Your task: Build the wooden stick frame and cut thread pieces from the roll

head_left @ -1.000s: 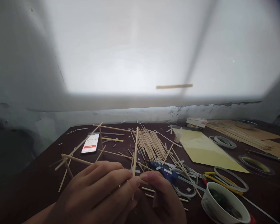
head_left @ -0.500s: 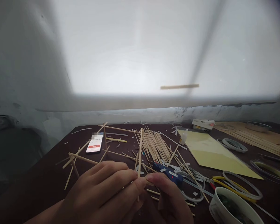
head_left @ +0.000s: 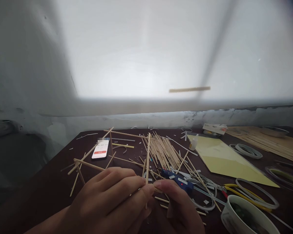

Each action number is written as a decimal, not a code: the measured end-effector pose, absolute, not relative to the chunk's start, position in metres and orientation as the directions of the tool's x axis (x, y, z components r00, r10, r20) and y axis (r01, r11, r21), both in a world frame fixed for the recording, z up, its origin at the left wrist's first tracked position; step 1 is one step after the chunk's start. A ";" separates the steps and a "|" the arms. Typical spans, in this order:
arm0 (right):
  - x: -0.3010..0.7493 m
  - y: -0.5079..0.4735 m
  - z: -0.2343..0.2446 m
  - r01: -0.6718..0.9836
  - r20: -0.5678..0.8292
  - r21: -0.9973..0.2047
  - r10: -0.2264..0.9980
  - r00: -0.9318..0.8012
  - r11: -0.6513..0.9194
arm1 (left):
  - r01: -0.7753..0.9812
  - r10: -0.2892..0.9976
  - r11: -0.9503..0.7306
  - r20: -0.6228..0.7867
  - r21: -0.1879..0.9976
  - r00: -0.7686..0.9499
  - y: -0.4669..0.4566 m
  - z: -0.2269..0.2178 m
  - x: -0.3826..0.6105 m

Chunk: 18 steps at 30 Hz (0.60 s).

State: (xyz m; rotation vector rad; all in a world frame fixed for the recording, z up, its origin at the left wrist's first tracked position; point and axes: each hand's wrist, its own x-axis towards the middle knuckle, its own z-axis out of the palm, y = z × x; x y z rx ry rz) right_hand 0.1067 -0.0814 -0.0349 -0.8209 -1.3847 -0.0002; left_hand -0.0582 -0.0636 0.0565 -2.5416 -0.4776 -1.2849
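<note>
Both my hands meet at the bottom middle, over a dark table [head_left: 51, 191]. My left hand [head_left: 112, 201] is closed, its thumb and fingers pinching thin wooden sticks. One stick [head_left: 147, 156] stands nearly upright from the pinch. My right hand [head_left: 179, 208] is closed too, fingertips pressed on a short stick end beside the left thumb. Just beyond the hands lies a pile of sticks [head_left: 161, 151]. A blue glue gun [head_left: 178, 180] with a red light lies right of my fingers. A frame of joined sticks [head_left: 88, 164] stands to the left.
A phone [head_left: 100, 149] with a lit screen lies at the back left. A yellow sheet [head_left: 224, 159], a small glue bottle [head_left: 193, 142], tape rolls [head_left: 246, 151] and a white bowl [head_left: 249, 217] fill the right side. More sticks [head_left: 266, 143] lie at the far right. A wall rises behind.
The view has drifted slightly, so everything sits a bit further right. My hands keep the same pinch on the sticks, with hardly any movement.
</note>
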 end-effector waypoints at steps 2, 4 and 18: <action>0.110 -0.082 -0.033 0.482 0.865 -0.498 0.451 0.220 0.721 | 0.410 0.174 -0.908 0.808 -0.090 0.563 -0.063 0.056 -0.059; 0.114 -0.082 -0.030 0.494 0.876 -0.472 0.449 0.174 0.730 | 0.399 0.154 -0.910 0.802 -0.112 0.577 -0.062 0.056 -0.059; 0.123 -0.080 -0.022 0.413 0.902 -0.413 0.426 0.066 0.811 | 0.377 0.148 -0.917 0.763 -0.133 0.629 -0.061 0.062 -0.059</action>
